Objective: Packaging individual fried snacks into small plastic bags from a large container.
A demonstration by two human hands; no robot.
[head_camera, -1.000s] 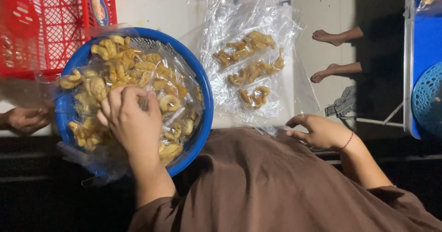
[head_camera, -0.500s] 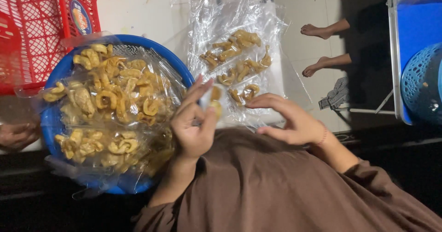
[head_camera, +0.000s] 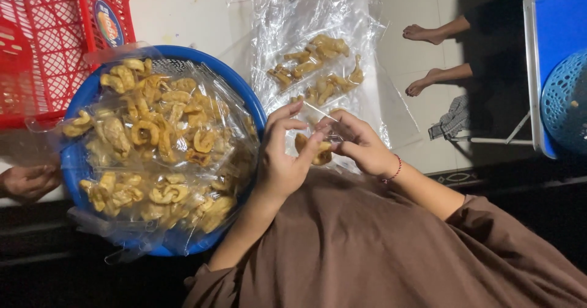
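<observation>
Fried snack pieces sit pinched between both hands, just right of the blue basket heaped with bagged snacks. Left hand curls its fingers round them; right hand closes its fingertips on a small clear bag over the plastic-wrapped packs.

Both my hands meet in front of my chest

My left hand is raised with its fingers curled and the thumb pressed toward the right one; my right hand faces it, fingertips pinched close, a thin red band on that wrist; both forearms angle inward from my brown sleeves, elbows bent
</observation>
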